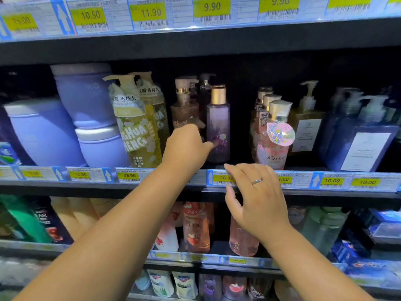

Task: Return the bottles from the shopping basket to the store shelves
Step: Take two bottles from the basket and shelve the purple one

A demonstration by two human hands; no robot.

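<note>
The left hand reaches to the slim lilac plastic bottle with a gold cap, thumb on its front and fingers curled behind it. The bottle stands at the front edge of the middle shelf, so it seems placed. The right hand hovers empty with fingers spread. The basket is not visible, so what remains cannot be judged.

I count three lavender tubs, two yellow-green pump bottles and one purple gold-capped bottle. Further right I make out one amber pump bottle and three dark blue pump bottles
</note>
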